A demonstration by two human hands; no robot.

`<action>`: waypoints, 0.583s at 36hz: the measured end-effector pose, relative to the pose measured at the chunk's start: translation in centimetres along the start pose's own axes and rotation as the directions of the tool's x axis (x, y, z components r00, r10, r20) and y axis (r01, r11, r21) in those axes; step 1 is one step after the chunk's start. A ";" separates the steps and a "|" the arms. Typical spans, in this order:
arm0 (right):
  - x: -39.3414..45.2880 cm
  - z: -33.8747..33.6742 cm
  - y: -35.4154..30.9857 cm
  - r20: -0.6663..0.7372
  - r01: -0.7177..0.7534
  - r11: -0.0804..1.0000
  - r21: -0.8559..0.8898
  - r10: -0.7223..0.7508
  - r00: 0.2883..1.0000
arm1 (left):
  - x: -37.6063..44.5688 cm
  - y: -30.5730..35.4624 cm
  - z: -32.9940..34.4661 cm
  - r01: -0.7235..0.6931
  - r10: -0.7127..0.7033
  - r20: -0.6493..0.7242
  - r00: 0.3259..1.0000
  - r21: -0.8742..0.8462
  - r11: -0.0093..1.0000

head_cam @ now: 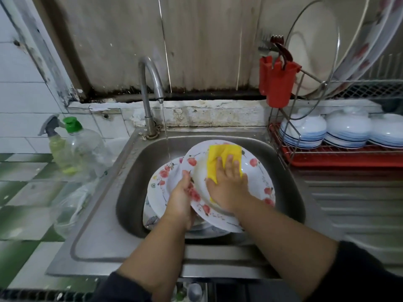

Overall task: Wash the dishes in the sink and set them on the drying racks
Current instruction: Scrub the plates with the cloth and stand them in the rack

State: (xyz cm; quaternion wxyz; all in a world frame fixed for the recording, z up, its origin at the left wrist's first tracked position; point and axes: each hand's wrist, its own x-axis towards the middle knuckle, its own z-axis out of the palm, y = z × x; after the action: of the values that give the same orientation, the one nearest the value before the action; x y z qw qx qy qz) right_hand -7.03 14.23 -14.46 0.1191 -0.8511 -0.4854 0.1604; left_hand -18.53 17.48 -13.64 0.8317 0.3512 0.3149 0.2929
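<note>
A white plate with red flowers (259,171) is held tilted over the steel sink (135,171). My left hand (182,199) grips its left rim, thumb on the face. My right hand (229,184) lies flat on a yellow sponge cloth (220,155), pressing it against the plate's middle. A second flowered plate (161,179) leans behind it on the left, and more dishes lie under both. Water runs from the tap (152,83) onto the second plate.
A drying rack (327,158) with a red tray stands right of the sink, holding upturned white bowls (303,131), a red cutlery cup (279,83) and a glass lid. Soap bottle (80,147) and spray bottle (53,136) stand at the left.
</note>
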 end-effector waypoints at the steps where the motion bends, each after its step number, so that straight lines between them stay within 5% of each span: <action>1: 0.2 0.0 -0.5 -0.006 -0.053 0.998 0.036 0.053 0.999 | 0.2 -0.1 -0.2 0.009 -0.009 0.000 1.000 0.006 1.000; 9: -3.2 -0.3 -0.8 0.220 0.106 0.883 0.457 -0.228 0.948 | 0.9 0.1 -1.0 -0.013 0.005 -0.059 0.998 -0.122 0.992; 13: -4.2 -3.6 2.6 0.297 0.057 0.957 0.285 -0.145 0.944 | 1.1 -0.1 -1.2 -0.068 0.042 -0.146 0.988 -0.179 0.982; 18: -2.0 -5.8 3.6 0.203 0.088 0.962 -0.257 -0.036 0.979 | 1.1 0.0 -1.6 -0.059 0.039 -0.153 0.987 -0.126 0.990; 21: 0.6 -5.0 2.2 0.122 0.150 0.945 -0.292 -0.119 0.985 | 1.1 0.1 -1.6 -0.031 0.019 -0.108 0.994 -0.107 0.994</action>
State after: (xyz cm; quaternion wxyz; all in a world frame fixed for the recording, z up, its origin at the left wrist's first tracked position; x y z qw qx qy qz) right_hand -3.02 13.44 -10.73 -0.0258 -0.8148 -0.5666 0.1199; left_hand -19.07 18.99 -14.79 0.8278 0.2933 0.3381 0.3383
